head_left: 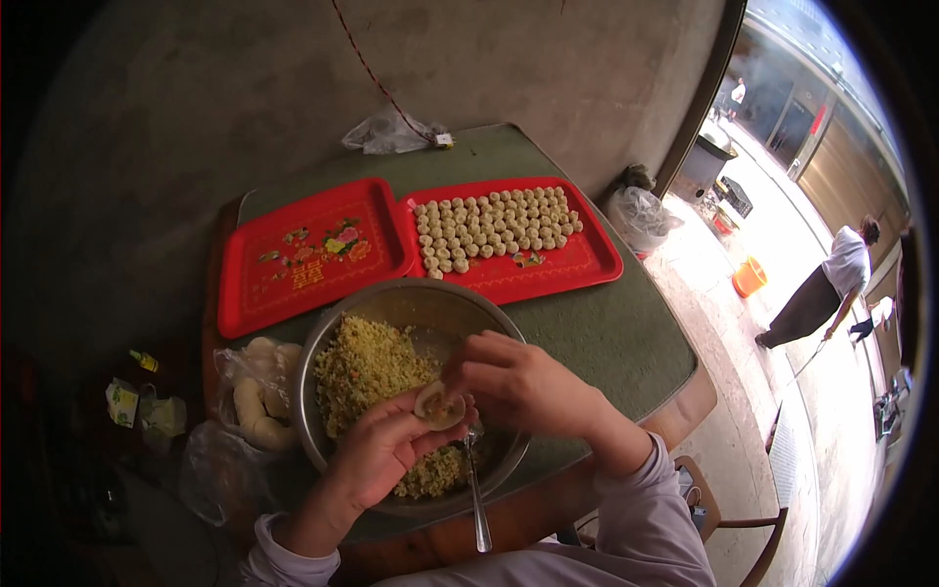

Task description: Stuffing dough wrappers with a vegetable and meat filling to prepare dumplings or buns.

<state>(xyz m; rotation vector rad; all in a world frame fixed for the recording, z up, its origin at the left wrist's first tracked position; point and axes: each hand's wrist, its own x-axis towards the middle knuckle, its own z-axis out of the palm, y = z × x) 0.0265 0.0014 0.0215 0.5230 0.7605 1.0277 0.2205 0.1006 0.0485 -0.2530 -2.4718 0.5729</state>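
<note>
In my left hand (377, 452) lies a small round dough wrapper (440, 406) with some filling on it, pinched at its side by the fingers. My right hand (518, 382) hovers just right of and above the wrapper, fingers bent together; whether it holds anything is hidden. Both hands are over a large steel bowl (311, 401) of crumbly yellow-green filling (367, 367). A metal spoon (477, 504) leans in the bowl, its handle sticking out toward me over the near rim.
Behind the bowl, a red tray (587, 264) carries rows of small filled dumplings (494, 225); another red tray (284, 284) with printed flowers overlaps it. Left of the bowl, a plastic bag holds dough rolls (259, 411). A person (841, 269) stands outside near an orange bucket (749, 277).
</note>
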